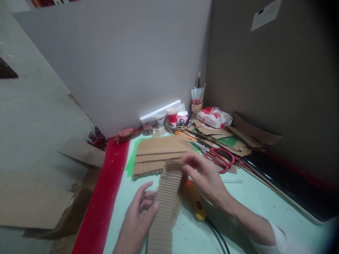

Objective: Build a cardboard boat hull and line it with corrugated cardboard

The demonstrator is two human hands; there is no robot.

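A long strip of corrugated cardboard (165,197), its ridges bare, stands tilted in front of me. My right hand (206,180) pinches its top right corner between thumb and fingers. Along the left edge, my left hand (139,215) steadies the strip with the thumb against it; the index finger is raised and some fingertips are hidden behind the cardboard. Below my right hand lies a yellow glue gun (197,204) with a small red light and a black cord, partly covered by the hand and strip. Behind the strip, cut cardboard pieces (161,144) rest on green sheets.
Red-handled scissors (221,158) lie right of the cardboard, near a scrap pile (235,135). A black glossy panel (288,187) runs along the right side. Farther back are a red cup (172,115) on a tray, a pen holder (197,102) and a tissue pack (215,117).
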